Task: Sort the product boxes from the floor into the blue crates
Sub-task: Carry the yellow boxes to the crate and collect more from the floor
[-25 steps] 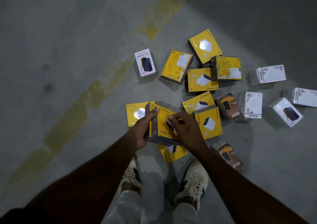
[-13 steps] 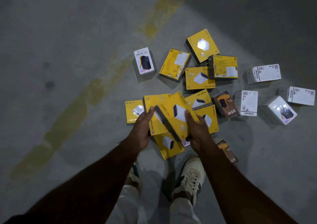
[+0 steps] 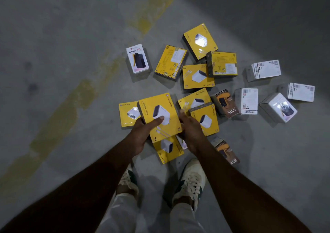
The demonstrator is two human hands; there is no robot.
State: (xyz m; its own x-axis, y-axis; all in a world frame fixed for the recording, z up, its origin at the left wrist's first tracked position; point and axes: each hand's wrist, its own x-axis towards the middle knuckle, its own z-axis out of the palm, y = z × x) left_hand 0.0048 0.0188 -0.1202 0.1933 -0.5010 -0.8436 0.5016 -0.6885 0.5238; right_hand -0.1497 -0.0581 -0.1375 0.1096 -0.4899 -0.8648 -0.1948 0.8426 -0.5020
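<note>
My left hand (image 3: 142, 132) grips a yellow charger box (image 3: 159, 113) held flat above the floor, thumb on its top face. My right hand (image 3: 191, 129) is at that box's right edge, fingers loosely curled, over another yellow box (image 3: 207, 120) lying on the floor; whether it holds anything is unclear. Several more yellow boxes lie around, such as one at the far top (image 3: 200, 41), one left of my hand (image 3: 128, 114) and one below the held box (image 3: 167, 149). No blue crate is in view.
White boxes (image 3: 264, 70) (image 3: 301, 91) (image 3: 278, 108) (image 3: 247, 100) lie to the right, and a white "Halley 20K" box (image 3: 137, 58) to the upper left. Two brown 65W boxes (image 3: 225, 102) (image 3: 226, 151) lie nearby. My shoes (image 3: 191, 181) stand on grey concrete with a worn yellow line (image 3: 75, 97).
The box in my hands went from tilted on edge to lying flat on top of the stack in my left hand. My right hand slid off to its right edge.
</note>
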